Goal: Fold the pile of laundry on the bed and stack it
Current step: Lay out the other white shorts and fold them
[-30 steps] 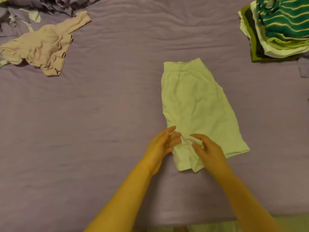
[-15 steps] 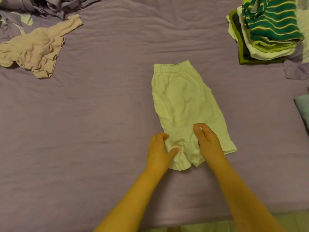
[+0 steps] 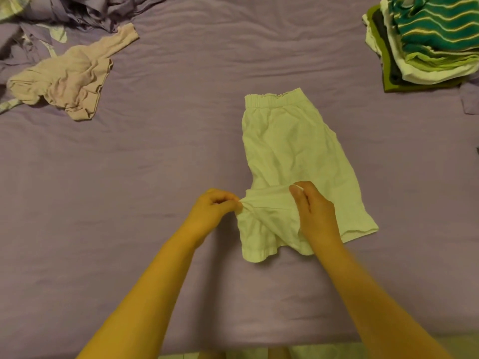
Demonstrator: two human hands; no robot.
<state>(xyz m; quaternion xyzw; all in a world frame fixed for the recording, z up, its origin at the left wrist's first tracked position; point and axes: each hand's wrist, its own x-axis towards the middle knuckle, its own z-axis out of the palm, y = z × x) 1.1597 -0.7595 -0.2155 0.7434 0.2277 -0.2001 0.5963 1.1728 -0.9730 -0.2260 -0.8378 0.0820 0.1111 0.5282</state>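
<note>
The left hand has its fingers curled tight, pinching the left edge of the pale shorts near the crotch. The right hand pinches the same raised fold from the other side, thumb and fingers closed on the cloth, so a ridge of fabric stretches taut between the two hands. The shorts lie flat in the middle of the purple bed, already halved lengthwise, waistband at the far end and leg hems nearest the person.

By my judgement this garment is midway: the lengthwise fold is made, and the lower part is being lifted, probably to bring it up toward the waistband. It has not yet gone onto the stack.

Far right of the shorts sits the folded stack, several pieces deep with a green striped item on top. Far left of the shorts a crumpled pinkish garment waits unfolded, and beyond it a heap of purple cloth may be more laundry or just bedding; the view there is too cramped to tell.

No brand, label or writing can be read on anything.
</note>
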